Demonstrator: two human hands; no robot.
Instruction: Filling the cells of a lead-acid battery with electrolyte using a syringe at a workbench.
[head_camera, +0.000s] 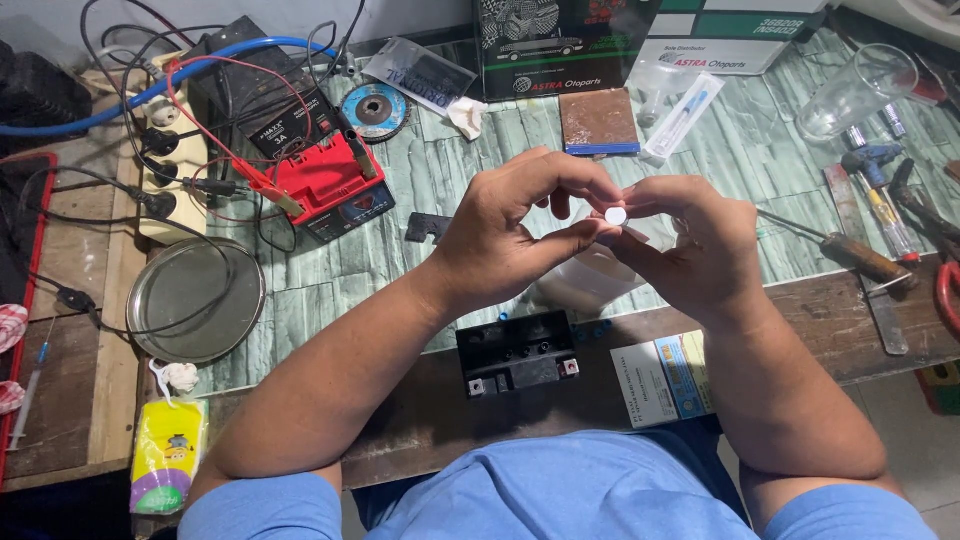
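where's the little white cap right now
In the head view, the white cap is pinched between the left hand and right hand, above the black battery.

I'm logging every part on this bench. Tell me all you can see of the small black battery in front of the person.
The small black battery is a boxy block, plastic by its look. Its top faces the camera, with a row of small round openings and a metal terminal at each near corner. It sits upright on the brown bench edge, below both hands, untouched, beside a printed card.
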